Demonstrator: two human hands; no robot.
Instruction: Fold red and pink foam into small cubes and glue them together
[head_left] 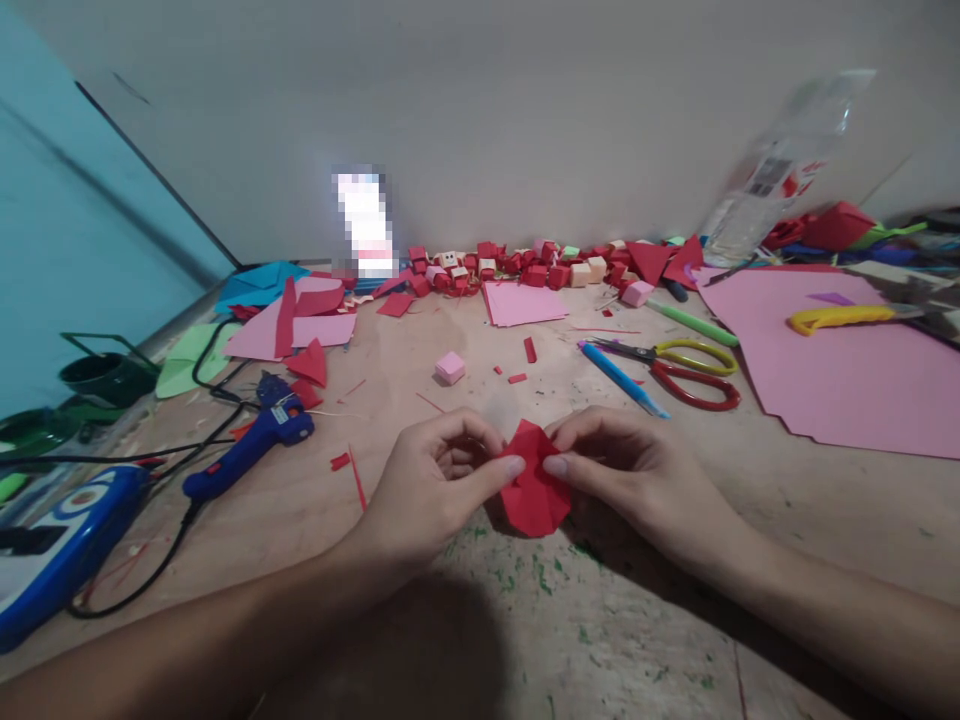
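Observation:
A creased piece of red paper (pixel 535 500) is held up over the table between both hands. My left hand (pixel 439 480) pinches its left edge, thumb in front and fingers behind. On the other edge, my right hand (pixel 630 465) grips it the same way. The fingertips behind the paper are hidden. Beyond the hands sits a small pink folded paper cube (pixel 451 368). Red paper scraps (pixel 530 350) lie near it. To the right are a blue pen (pixel 622 378) and scissors (pixel 694 372) with yellow and red handles.
A blue glue gun (pixel 247 445) with a black cable lies at left. Several red and pink paper cubes (pixel 534 275) line the wall. Pink sheets (pixel 847 370), a yellow-handled cutter (pixel 844 318) and a plastic bottle (pixel 780 180) are at right. A lit phone (pixel 366 225) leans behind.

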